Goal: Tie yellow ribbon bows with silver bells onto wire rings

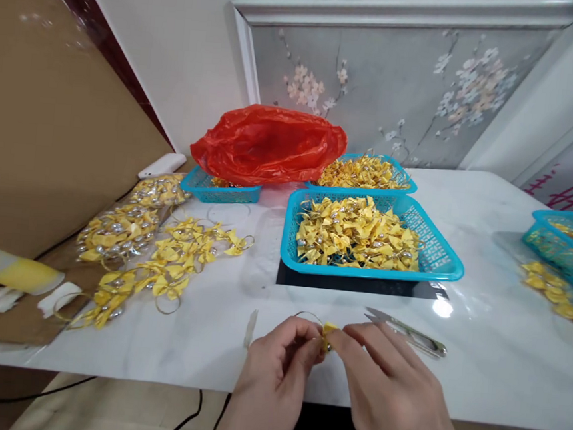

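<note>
Close to the table's front edge, my left hand pinches a small yellow ribbon bow with a thin looped cord. My right hand has its fingers closed on the same bow from the other side, and they hide most of it. Just beyond the right hand lie thread snips, partly behind the fingers. A blue basket stands ahead of both hands, heaped with yellow bows that carry silvery beads.
More bows are strewn at left beside filled clear bags. A red plastic bag covers part of a blue basket. Another basket stands behind; one more is at far right. A yellow thread cone lies at left.
</note>
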A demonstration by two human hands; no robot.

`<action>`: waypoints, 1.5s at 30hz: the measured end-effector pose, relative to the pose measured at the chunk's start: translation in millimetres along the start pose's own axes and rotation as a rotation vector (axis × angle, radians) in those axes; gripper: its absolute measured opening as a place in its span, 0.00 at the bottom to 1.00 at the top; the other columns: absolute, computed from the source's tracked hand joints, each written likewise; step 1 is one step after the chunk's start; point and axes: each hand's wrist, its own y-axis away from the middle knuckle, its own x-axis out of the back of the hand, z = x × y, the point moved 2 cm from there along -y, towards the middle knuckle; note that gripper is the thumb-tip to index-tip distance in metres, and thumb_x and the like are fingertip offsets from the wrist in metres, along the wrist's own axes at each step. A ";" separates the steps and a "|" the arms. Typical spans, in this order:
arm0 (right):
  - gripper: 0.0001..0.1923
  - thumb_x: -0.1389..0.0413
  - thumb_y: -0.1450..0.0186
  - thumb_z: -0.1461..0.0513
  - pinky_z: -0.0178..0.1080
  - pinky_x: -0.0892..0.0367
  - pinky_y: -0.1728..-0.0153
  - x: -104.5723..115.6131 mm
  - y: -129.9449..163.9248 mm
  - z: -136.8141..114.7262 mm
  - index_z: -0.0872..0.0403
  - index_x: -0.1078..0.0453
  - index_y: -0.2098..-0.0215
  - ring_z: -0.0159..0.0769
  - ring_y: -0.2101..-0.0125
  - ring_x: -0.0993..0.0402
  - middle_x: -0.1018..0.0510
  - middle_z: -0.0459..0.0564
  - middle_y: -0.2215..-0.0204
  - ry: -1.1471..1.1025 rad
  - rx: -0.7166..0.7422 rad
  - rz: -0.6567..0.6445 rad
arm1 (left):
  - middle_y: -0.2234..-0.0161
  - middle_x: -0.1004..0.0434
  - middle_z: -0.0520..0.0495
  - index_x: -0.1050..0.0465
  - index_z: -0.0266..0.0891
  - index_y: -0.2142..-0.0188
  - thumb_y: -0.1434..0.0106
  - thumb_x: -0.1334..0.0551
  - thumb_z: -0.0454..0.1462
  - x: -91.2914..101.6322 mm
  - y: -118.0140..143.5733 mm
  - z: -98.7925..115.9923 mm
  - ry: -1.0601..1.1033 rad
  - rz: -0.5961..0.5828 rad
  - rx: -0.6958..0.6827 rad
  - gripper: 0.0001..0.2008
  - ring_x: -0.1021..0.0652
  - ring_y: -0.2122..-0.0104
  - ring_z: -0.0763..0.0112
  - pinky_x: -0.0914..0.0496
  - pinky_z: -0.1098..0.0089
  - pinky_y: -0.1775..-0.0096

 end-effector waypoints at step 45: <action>0.20 0.54 0.32 0.76 0.29 0.27 0.71 -0.5 -2.8 10.3 0.54 0.24 0.53 0.30 0.69 0.24 0.26 0.52 0.67 -0.309 0.027 0.126 | 0.65 0.20 0.48 0.25 0.37 0.69 0.37 0.32 0.38 -4.8 2.2 12.2 0.708 0.022 0.181 0.07 0.22 0.60 0.67 0.26 0.65 0.50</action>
